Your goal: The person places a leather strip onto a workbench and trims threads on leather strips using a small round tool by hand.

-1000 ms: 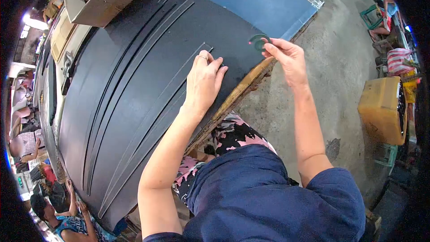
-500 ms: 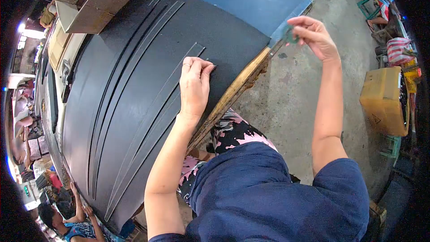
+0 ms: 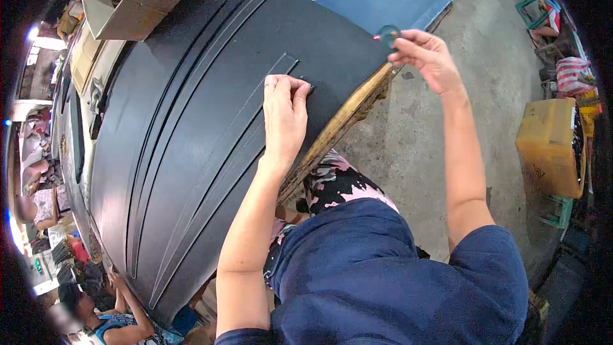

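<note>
My left hand (image 3: 285, 118) is over the black sheet (image 3: 198, 76) on the table, its thumb and fingers pinched together. A small dark bit shows at the fingertips; I cannot make out what it is. Beside this hand a long black stitched strap (image 3: 281, 67) lies on the sheet, partly hidden by the hand and forearm. My right hand (image 3: 429, 61) is raised by the wooden table edge (image 3: 357, 99), fingers closed on a dark green ring-shaped thing (image 3: 387, 37), blurred by motion. More long black straps (image 3: 252, 16) lie farther left.
An open cardboard box (image 3: 137, 0) stands at the upper left, and a blue sheet (image 3: 364, 0) covers the table's far end. At lower left sits another person (image 3: 121, 310), hands at the table edge. A brown carton (image 3: 546, 144) stands at the right.
My right hand has moved left with the green ring-shaped thing, toward the table edge. My left hand has shifted slightly right in the view, still pinched. The other person's arms have moved a little.
</note>
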Motion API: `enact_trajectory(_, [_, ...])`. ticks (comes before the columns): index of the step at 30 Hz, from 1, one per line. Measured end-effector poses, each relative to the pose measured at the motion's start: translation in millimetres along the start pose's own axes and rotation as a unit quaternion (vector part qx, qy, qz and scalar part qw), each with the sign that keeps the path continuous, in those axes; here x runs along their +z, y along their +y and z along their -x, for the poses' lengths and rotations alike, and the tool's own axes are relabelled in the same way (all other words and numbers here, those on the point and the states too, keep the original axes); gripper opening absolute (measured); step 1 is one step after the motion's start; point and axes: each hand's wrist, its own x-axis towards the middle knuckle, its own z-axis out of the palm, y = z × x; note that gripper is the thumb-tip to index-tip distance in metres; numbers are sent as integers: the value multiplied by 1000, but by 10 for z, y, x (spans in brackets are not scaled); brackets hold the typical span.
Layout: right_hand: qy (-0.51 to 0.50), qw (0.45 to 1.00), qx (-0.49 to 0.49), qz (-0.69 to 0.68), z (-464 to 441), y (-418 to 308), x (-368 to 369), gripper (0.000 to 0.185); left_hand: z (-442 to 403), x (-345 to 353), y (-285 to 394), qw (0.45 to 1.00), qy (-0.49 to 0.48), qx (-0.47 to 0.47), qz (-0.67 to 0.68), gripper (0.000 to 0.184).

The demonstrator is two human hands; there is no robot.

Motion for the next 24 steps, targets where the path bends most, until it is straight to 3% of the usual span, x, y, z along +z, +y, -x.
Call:
enact_trajectory(2, [-3,1000,-3,-3,113,55,394,16,0,-5,14,1000,-2,-11,-8,10])
enact_trajectory(4, [20,995,-2,95,199,105,714,15,-3,1,22,1000,0,-24,-12,10])
enact_trajectory(6, [45,993,-42,100,241,333,915,15,-7,5,18,1000,5,-19,-10,10])
enact_trajectory(8, [52,965,-117,228,266,463,1011,17,2,10,16,1000,9,-17,-10,10])
enact_trajectory(12, [64,950,-81,296,318,371,1137,14,9,19,13,1000,12,-18,-6,10])
enact_trajectory(24, [59,930,-111,346,316,401,1159,17,9,27,18,1000,19,-12,2,10])
